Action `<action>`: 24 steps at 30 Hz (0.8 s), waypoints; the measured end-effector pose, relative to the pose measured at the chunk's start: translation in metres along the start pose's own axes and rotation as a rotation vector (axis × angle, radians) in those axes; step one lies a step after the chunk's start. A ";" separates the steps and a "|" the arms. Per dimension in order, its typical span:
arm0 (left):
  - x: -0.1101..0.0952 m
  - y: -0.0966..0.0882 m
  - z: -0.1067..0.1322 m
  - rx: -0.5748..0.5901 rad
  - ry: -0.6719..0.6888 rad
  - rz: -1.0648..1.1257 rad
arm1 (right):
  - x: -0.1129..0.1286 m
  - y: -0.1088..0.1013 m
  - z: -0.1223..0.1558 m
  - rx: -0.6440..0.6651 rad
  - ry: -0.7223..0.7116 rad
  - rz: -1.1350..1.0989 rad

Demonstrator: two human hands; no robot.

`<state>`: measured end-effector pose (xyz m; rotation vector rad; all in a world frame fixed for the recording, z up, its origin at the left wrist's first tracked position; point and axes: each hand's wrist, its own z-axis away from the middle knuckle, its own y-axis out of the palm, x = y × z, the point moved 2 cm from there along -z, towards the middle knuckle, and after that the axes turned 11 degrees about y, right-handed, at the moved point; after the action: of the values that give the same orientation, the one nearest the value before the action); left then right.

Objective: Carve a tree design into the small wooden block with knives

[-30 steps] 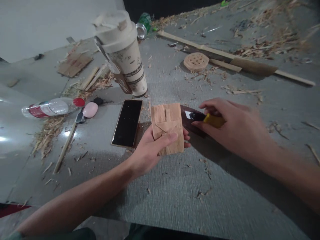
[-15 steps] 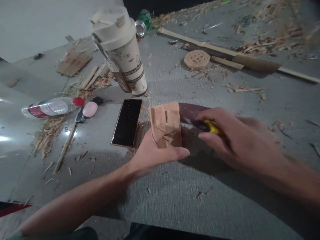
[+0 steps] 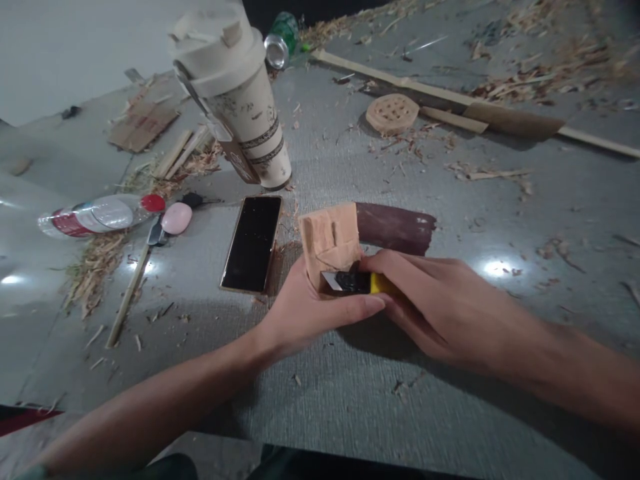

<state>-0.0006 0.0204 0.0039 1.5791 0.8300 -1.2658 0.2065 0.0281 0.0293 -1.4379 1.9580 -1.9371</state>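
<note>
My left hand (image 3: 305, 303) is closed around a pale wooden block (image 3: 333, 233) with cuts in its top face; the thumb lies along the near side. In my right hand (image 3: 425, 293) is a yellow and black utility knife (image 3: 353, 281). Its short blade lies over the near part of the block, pointing left, close to my left thumb. I cannot tell how deep the edge sits in the wood. A dark brown strip (image 3: 395, 223) extends to the right from behind the block, its far end ragged.
A phone (image 3: 251, 243) lies left of the block. Behind it stands a lidded cup (image 3: 245, 107). Further left are a plastic bottle (image 3: 100, 215) and a pink rounded object (image 3: 177, 219). A holed wooden disc (image 3: 393, 113), long wooden strips (image 3: 515, 120) and shavings lie at the back.
My right hand has moved left and nearer to me, bringing the knife from beside the block onto its near part. The dark strip is now more exposed. My left hand keeps its hold.
</note>
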 end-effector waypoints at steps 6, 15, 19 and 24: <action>0.000 -0.001 0.000 -0.034 0.000 -0.062 | -0.001 0.001 0.001 -0.005 0.031 0.035; -0.007 -0.002 -0.001 -0.090 0.044 -0.140 | -0.001 0.003 0.001 -0.040 0.051 0.067; -0.008 -0.001 0.001 -0.144 0.027 -0.148 | -0.001 0.004 0.000 -0.021 0.079 0.054; -0.006 0.001 0.004 -0.187 -0.053 -0.123 | -0.002 0.005 -0.001 -0.033 0.081 0.041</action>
<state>-0.0025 0.0169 0.0100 1.3577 0.9944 -1.2714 0.2040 0.0295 0.0244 -1.3356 2.0451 -1.9852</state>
